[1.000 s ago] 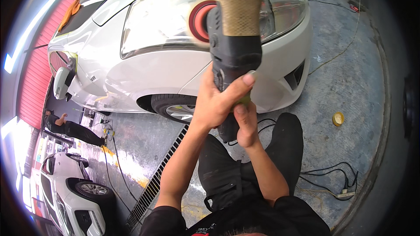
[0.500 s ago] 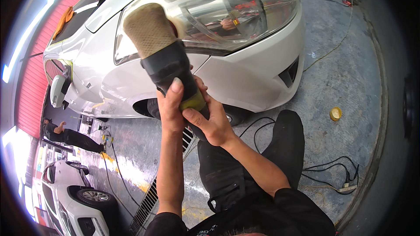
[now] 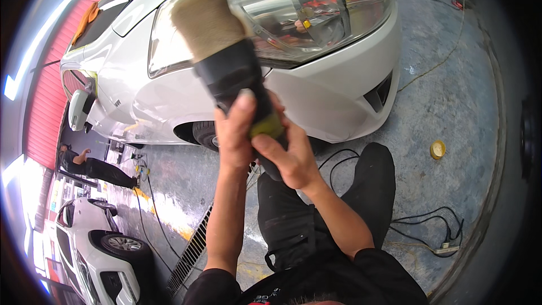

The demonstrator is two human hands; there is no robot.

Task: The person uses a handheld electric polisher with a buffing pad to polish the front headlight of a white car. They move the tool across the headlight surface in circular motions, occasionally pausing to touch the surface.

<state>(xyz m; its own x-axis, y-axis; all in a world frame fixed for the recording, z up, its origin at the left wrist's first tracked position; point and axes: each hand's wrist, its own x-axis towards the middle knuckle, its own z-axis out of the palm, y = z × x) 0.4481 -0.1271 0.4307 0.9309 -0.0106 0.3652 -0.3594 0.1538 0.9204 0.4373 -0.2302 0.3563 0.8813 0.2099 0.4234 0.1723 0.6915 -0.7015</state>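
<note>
Both my hands are closed around a power polisher (image 3: pixel 228 76) with a black body, an olive-green band and a tan mesh-covered head. My left hand (image 3: pixel 236 130) grips the middle of the body, its thumb lying along the top. Behind it, my right hand (image 3: pixel 291 155) wraps the green band and rear handle. The polisher's head lies over the inner part of a large clear headlight (image 3: pixel 316 8) on a white car (image 3: pixel 333 93). Its working face is hidden beneath it, so I cannot tell whether it touches the lens. The tool is blurred by motion.
Black cables (image 3: pixel 432 220) loop across the floor at right, with a power strip (image 3: pixel 446 249). A round yellow tin (image 3: pixel 437 149) stands nearby. Left lie a floor grate (image 3: pixel 192 243), a second white car (image 3: pixel 107 248) and another person (image 3: pixel 96 168). An orange cloth (image 3: pixel 84 22) hangs on the near car.
The polisher and both hands have shifted to the right over the headlight, the tool's head also moving slightly farther away. My grip is the same. The whole view has shifted a little.
</note>
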